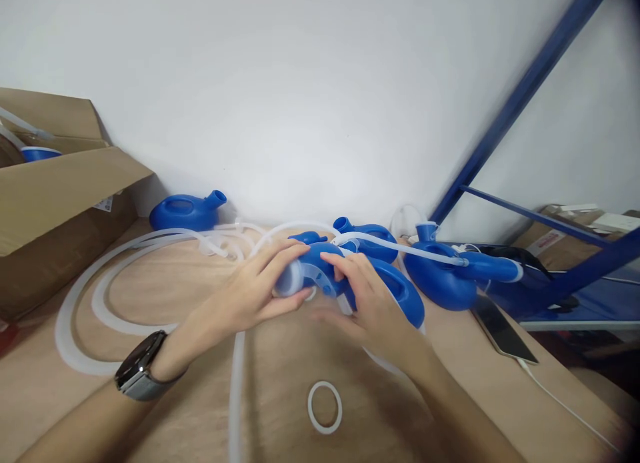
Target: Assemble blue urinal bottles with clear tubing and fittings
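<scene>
My left hand (260, 286) is closed round the left end of a blue plastic urinal funnel (320, 256), beside its translucent cap (290, 279) and strap. On the funnel's right part are the curled fingers of my right hand (367, 299), while its thumb, blurred, is lower down. Just behind and right of this hand lies a blue urinal bottle (413, 303), partly covered by it. On the table in front of both hands rests a white sealing ring (325, 407).
Blue bottles (185, 213) (440, 279) stand along the wall, with translucent hoses (75, 343) coiled at left. An open cardboard box (65, 189) is far left. A phone (503, 329) with its cable lies at right, beside a blue metal frame (520, 103).
</scene>
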The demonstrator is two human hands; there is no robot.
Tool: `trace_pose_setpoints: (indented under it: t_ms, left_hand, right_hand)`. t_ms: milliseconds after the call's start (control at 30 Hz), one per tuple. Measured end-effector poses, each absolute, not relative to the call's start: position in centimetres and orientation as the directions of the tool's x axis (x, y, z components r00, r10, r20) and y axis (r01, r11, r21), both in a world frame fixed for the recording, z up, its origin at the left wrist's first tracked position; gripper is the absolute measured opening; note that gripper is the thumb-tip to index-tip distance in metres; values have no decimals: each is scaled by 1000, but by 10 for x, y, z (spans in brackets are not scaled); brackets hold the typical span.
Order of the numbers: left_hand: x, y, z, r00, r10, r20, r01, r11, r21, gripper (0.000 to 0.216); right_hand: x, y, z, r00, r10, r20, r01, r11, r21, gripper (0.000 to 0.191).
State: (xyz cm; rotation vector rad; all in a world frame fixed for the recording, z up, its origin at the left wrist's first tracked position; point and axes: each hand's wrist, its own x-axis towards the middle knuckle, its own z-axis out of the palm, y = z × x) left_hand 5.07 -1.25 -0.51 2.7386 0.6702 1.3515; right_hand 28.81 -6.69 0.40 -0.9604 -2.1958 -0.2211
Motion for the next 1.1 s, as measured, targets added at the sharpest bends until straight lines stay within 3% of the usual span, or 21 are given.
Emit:
trace_pose_setpoints:
  t_ms: [133, 300, 533, 767, 1100]
  left_hand:
    - [49, -13, -2, 544, 402, 736, 338, -908, 246, 65]
    - [36, -15, 6, 701, 394, 595, 299, -919, 257, 73]
    - [31, -18, 10, 817, 252, 518, 215, -968, 131, 80]
    - [33, -9, 0, 743, 410, 529, 301, -910, 284, 86]
    - [30, -7, 10, 776, 300, 555, 226, -954, 199, 51]
  right_hand:
    - [294, -59, -5, -510, 486, 710, 773, 620, 131, 39]
    - [300, -56, -8, -596, 419, 685, 718, 661, 221, 37]
    - [305, -59, 2, -616, 476, 628, 672, 733, 103, 32]
    - [301, -54, -2, -520, 502, 692, 626, 774, -91, 26]
    - [295, -57, 4, -502, 545, 671, 572, 792, -215, 18]
